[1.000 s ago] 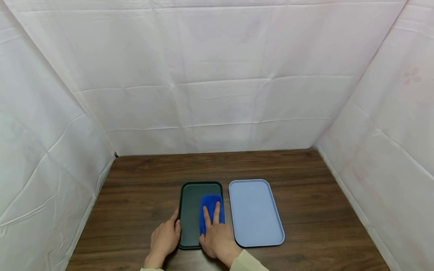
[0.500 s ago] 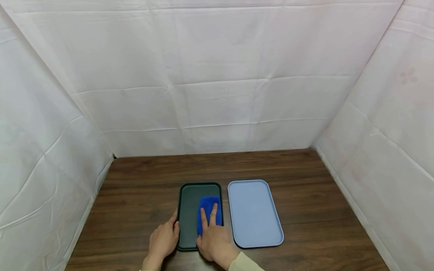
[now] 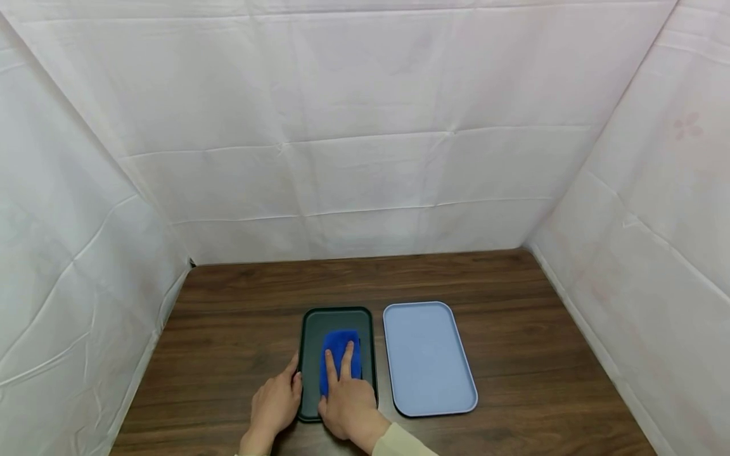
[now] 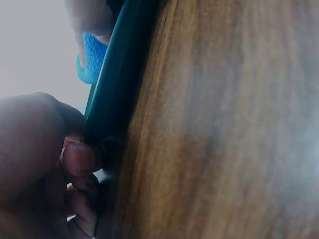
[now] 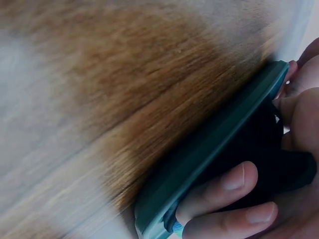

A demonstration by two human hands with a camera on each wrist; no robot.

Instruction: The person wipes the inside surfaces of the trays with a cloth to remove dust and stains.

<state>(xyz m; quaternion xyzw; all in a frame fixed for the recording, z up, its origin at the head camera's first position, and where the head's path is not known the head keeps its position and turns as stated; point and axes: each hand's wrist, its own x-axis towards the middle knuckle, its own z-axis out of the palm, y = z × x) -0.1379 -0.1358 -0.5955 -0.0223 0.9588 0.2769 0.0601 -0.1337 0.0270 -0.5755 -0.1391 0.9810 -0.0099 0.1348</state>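
A dark green tray (image 3: 313,373) lies lengthwise on the wooden table. At its left edge my left hand (image 3: 276,399) grips the rim, and the left wrist view has the thumb and fingertips close around the green edge. On the tray's surface is a folded blue cloth (image 3: 336,345). My right hand (image 3: 350,405) holds this cloth down, with two fingers spread straight on top of it. In the right wrist view two other fingers (image 5: 234,181) curl in beside the tray's rim, against dark, shadowed material.
To the right of the green tray lies a light blue tray (image 3: 430,361) of similar size, a narrow gap between them. White fabric walls (image 3: 365,158) enclose the table (image 3: 513,329) at the back and both sides.
My right hand has slid the blue cloth leftward, from the tray's right side toward its middle. The left hand keeps its place on the rim, and both trays stay put.
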